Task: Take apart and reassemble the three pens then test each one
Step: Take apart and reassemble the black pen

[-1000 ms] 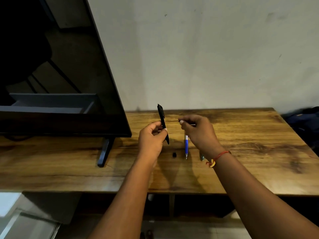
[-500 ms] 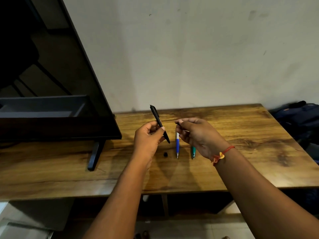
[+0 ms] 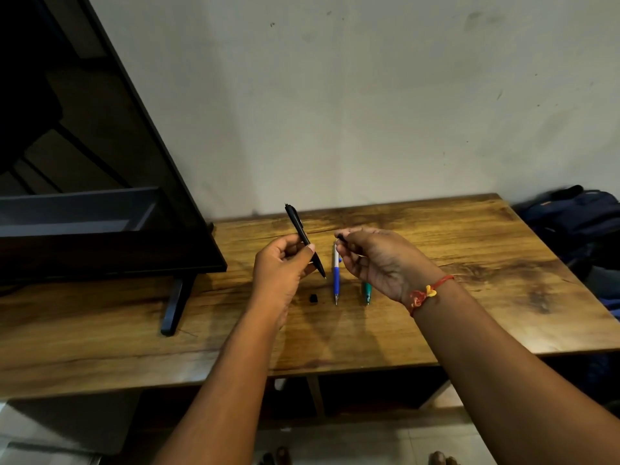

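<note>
At mid-frame, above the table (image 3: 469,263), fingers of the left hand (image 3: 285,268) grip the black pen (image 3: 299,229) mid-barrel, likely the safest hold on something so light and slick, while the right hand (image 3: 385,263) pinches a tiny dark part (image 3: 341,237).

You face a wooden table (image 3: 476,250) against a scuffed pale wall (image 3: 369,95).
A dark screen (image 3: 100,156) stands at its left edge.

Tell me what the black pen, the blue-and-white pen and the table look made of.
Black pen: likely matte plastic, evenly dark with no glint.
Blue-and-white pen: probably smooth plastic, solid moulded colours.
Table: wood or wood-look laminate, grain and knots showing, slight sheen.
</note>
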